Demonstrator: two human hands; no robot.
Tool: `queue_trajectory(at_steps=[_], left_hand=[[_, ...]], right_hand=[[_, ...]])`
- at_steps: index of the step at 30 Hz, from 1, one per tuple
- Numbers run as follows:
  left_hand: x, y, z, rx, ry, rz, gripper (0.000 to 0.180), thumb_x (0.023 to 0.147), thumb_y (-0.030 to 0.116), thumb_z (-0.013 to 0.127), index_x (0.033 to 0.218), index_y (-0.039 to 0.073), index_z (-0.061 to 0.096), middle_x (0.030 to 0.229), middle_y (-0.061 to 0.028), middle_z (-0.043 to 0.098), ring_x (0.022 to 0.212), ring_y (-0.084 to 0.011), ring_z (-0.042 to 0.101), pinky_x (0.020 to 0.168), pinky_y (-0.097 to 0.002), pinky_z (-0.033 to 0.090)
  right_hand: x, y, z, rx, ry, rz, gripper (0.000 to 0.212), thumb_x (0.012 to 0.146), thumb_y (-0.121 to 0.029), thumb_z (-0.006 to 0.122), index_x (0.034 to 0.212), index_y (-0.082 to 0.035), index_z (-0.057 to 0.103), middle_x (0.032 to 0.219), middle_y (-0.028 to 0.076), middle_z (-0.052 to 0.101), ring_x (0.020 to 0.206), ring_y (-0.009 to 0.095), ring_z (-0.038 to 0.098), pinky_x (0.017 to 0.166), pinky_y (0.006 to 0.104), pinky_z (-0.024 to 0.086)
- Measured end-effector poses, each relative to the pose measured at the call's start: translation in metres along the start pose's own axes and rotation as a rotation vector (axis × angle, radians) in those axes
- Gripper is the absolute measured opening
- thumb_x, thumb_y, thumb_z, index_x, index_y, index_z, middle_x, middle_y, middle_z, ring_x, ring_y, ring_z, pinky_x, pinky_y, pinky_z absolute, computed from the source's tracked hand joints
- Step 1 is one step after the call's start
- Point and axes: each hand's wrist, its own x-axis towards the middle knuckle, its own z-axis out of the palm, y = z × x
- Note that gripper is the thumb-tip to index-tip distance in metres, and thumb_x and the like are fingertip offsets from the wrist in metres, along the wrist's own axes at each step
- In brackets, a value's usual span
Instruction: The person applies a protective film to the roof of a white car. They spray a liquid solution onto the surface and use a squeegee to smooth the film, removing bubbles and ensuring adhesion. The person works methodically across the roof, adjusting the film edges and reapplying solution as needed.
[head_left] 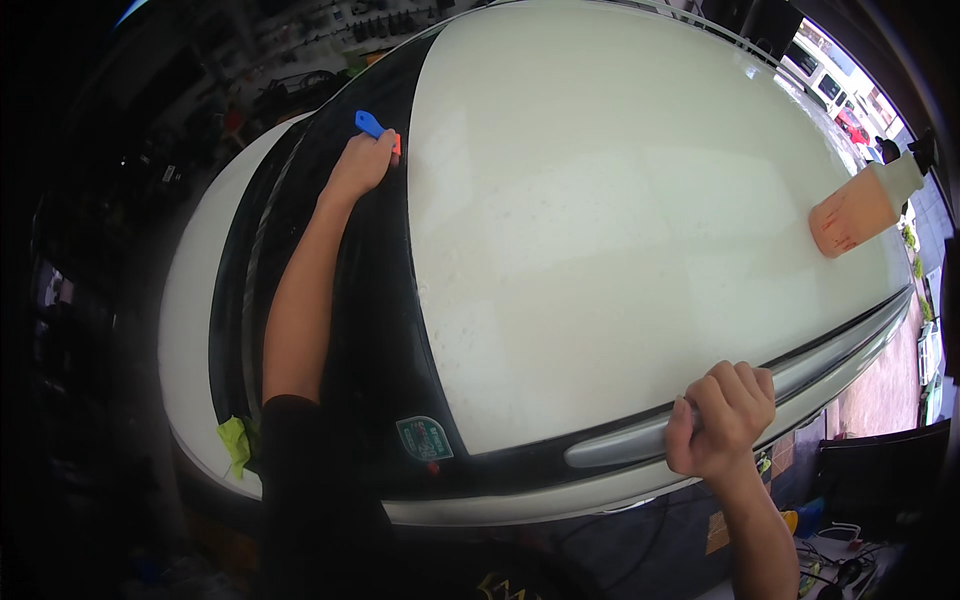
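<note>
**Left hand (363,166) on scraper (369,124), right hand (724,418) on rail (612,448)**

1 scraper, blue and orange, upper left: my left fingers are curled tight round it, over the dark glass (368,290). My right fingers wrap 1 silver rail, lower right. 1 orange bottle (852,212) on white roof (600,230), right; 1 green cloth (234,446), lower left.

The white car roof (600,250) carries one bottle with orange liquid (852,215) near its right end, and a silver rail (615,447) along its near edge. On the dark windshield (372,310), a green sticker (424,438) is at the near right corner; a yellow-green cloth (235,446) lies by the near left corner.
</note>
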Motion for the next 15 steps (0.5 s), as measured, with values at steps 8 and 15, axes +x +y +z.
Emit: queue_trajectory(at_steps=[8,15], left_hand=[[-0.023,0.046,-0.042,0.124,0.359,0.216,0.039,0.104,0.034,0.069,0.103,-0.004,0.072,0.091,-0.0254,0.076,0.083,-0.0325,0.077,0.073,-0.0408,0.057],[-0.016,0.050,-0.052,-0.496,0.144,-0.178,0.029,0.102,0.034,0.074,0.098,0.006,0.074,0.084,-0.0069,0.076,0.069,-0.0081,0.068,0.060,-0.0256,0.047]], right_hand=[[0.000,-0.002,0.001,-0.006,0.025,0.006,0.018,0.068,-0.017,0.069,0.067,-0.011,0.052,0.067,0.006,0.042,0.057,0.026,0.045,0.061,0.0398,0.030],[0.001,-0.002,0.001,-0.015,0.021,0.017,0.018,0.069,-0.017,0.069,0.067,-0.011,0.052,0.066,0.006,0.042,0.058,0.026,0.045,0.061,0.0402,0.031]])
